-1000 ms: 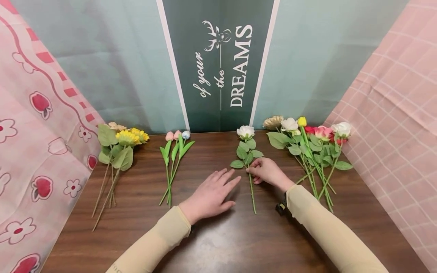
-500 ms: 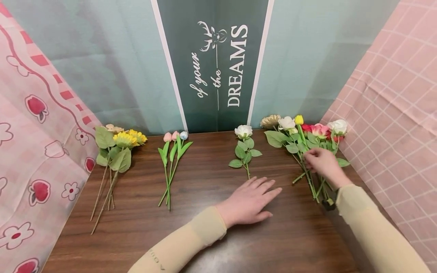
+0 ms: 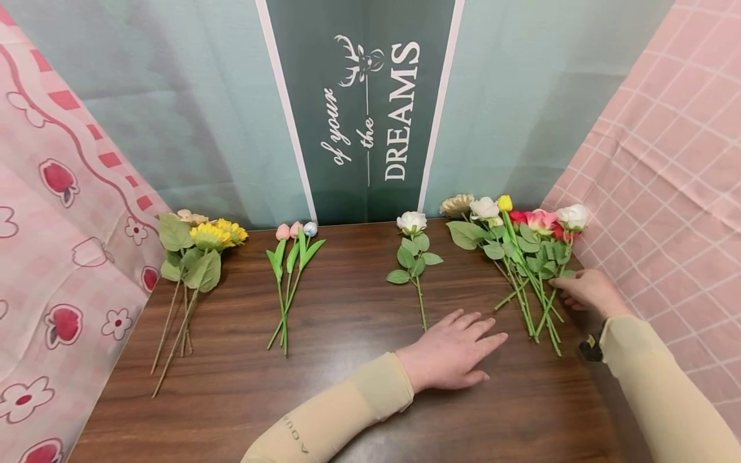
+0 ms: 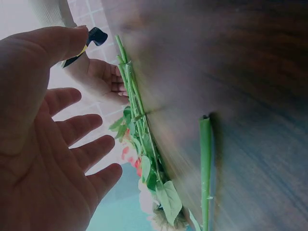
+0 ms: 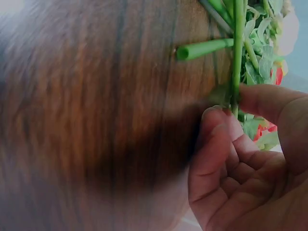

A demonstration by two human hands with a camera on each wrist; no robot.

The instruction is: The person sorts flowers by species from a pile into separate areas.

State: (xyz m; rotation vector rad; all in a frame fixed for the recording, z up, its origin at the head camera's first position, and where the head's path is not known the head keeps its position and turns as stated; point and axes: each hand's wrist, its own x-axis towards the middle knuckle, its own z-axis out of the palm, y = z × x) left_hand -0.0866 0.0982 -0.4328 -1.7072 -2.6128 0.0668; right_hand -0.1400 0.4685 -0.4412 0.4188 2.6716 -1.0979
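Bare table (image 3: 347, 386) in front, open for passage. Back row blocked: sunflower bunch (image 3: 197, 257), tulips (image 3: 289, 270), white rose (image 3: 413, 257), mixed flower pile (image 3: 521, 257). Gaps between bunches passable.

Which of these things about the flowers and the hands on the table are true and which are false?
1. The right hand pinches a green stem from the mixed bunch. True.
2. The left hand holds the single white rose. False: it lies flat and open on the table, holding nothing; the rose lies apart from it.
3. The sunflowers lie at the left end of the table. True.
4. The three tulips stand in a vase. False: they lie flat on the table.
5. The banner behind the table reads DREAMS. True.
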